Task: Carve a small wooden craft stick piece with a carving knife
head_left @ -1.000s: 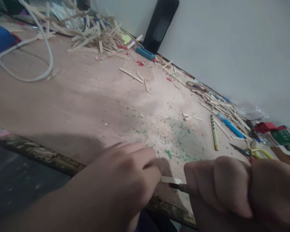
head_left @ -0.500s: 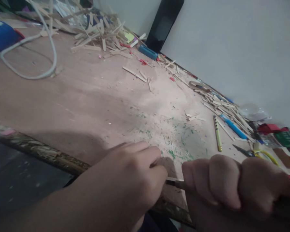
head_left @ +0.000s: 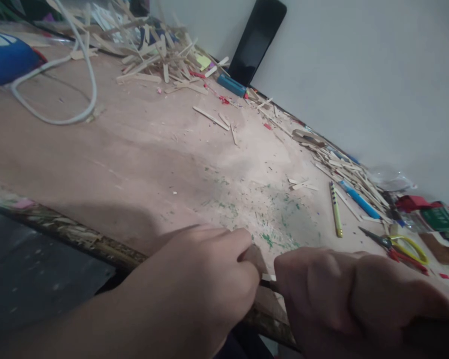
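My left hand (head_left: 213,279) is closed near the front edge of the table, thumb and fingers pressed together; what lies inside them is hidden. Just to its right, my right hand (head_left: 333,289) is wrapped in a fist. A thin dark rod-like tool (head_left: 268,284) spans the small gap between the hands, with most of its length covered by my right fist. Beside the tool shows a short pale strip (head_left: 270,277), too little of it visible to name. Green shavings (head_left: 267,240) are scattered on the tabletop beyond my hands.
Wooden craft sticks (head_left: 164,55) are heaped at the back left, more (head_left: 355,172) along the wall. A phone (head_left: 256,42) leans upright in a blue stand (head_left: 231,86). At right lie a yellow pencil (head_left: 336,209), a blue tube (head_left: 359,199) and scissors (head_left: 400,247). A white cable (head_left: 92,85) loops at left.
My right hand has moved slightly left and turned, narrowing the gap to my left hand, so less of the dark tool shows. The view has shifted a little.
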Demonstrator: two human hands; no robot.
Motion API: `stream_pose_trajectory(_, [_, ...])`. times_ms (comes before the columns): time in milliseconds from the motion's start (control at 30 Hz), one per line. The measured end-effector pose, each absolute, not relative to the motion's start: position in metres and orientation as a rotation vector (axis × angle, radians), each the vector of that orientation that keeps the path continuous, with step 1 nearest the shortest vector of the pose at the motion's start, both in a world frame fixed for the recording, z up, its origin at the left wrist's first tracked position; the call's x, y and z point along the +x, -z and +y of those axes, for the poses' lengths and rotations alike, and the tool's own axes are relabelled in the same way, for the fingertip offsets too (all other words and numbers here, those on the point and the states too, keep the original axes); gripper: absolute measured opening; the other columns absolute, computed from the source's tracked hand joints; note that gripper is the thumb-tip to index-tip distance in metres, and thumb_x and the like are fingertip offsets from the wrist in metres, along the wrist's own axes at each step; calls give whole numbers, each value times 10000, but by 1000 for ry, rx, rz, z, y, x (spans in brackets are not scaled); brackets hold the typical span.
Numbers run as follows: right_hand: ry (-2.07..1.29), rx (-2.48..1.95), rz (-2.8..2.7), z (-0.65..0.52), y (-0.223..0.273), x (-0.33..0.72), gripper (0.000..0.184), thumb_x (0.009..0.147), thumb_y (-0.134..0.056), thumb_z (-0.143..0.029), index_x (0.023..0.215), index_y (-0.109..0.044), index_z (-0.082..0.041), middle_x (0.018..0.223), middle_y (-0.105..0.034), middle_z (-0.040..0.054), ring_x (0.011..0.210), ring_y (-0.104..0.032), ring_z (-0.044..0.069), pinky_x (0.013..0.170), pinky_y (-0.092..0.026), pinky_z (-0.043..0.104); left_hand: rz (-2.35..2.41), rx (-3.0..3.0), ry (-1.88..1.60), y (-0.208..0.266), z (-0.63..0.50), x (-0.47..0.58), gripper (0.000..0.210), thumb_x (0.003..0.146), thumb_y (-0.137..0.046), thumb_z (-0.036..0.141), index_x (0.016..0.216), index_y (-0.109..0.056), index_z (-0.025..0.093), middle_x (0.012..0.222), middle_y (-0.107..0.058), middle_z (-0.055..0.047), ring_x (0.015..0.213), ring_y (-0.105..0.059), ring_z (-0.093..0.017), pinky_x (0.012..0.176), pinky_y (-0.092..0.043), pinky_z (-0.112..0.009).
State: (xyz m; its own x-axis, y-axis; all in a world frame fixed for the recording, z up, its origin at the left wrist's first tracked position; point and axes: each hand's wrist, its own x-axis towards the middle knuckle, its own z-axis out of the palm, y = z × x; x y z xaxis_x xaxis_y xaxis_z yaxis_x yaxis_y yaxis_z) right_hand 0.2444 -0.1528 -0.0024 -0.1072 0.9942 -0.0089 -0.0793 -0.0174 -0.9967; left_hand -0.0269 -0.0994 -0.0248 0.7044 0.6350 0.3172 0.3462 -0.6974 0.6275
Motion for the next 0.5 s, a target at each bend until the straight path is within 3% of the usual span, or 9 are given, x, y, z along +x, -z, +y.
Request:
stream_pose_trajectory(133, [-1229,-1023,-1062,-141,-4,201,831,1016,-965,-607,593,-356,-232,533,-351,-66,518,-417,148,531,-481,374,762,2387,-794,24,-103,-28,302,871,-584,-57,784,-583,232,820,-626,24,699,-572,-176,626,-387,-386])
stream_pose_trajectory(200, [-1193,-994,-980,-127,-16,176,891,1017,-965,-538,554,-285,-196,510,-267,-79,513,-336,103,520,-418,286,797,2369,-755,25,-102,-28,289,880,-582,-31,779,-553,238,829,-609,15,689,-562,-189,598,-337,-391])
stream_pose_trajectory(267, [-1178,-957,-1044,-115,-29,158,945,881,-1042,-455,489,-226,-180,457,-223,-80,457,-297,75,454,-325,254,818,2341,-662,26,-100,-29,286,909,-587,-13,782,-540,239,843,-609,12,693,-572,-196,586,-307,-382])
stream_pose_trajectory(333, [-1199,-969,-1024,-111,-36,147,996,904,-1033,-490,488,-184,-175,466,-175,-82,450,-263,71,437,-255,254,807,2347,-600,25,-98,-28,276,911,-609,-8,813,-563,246,851,-625,14,704,-587,-210,597,-314,-384])
stream_pose_trajectory(433, [-1184,-949,-945,-123,-26,144,1011,952,-1001,-630,531,-188,-202,508,-104,-96,471,-279,101,454,-283,299,864,2399,-441,20,-96,-24,262,890,-687,-8,921,-677,252,921,-690,9,763,-637,-238,634,-334,-392])
stream_pose_trajectory(500, [-1140,-868,-929,-138,-10,148,927,982,-962,-674,555,-276,-219,521,-231,-76,499,-385,141,489,-346,342,927,2401,-307,13,-94,-21,268,888,-713,-22,897,-702,246,923,-685,6,775,-645,-238,638,-325,-386])
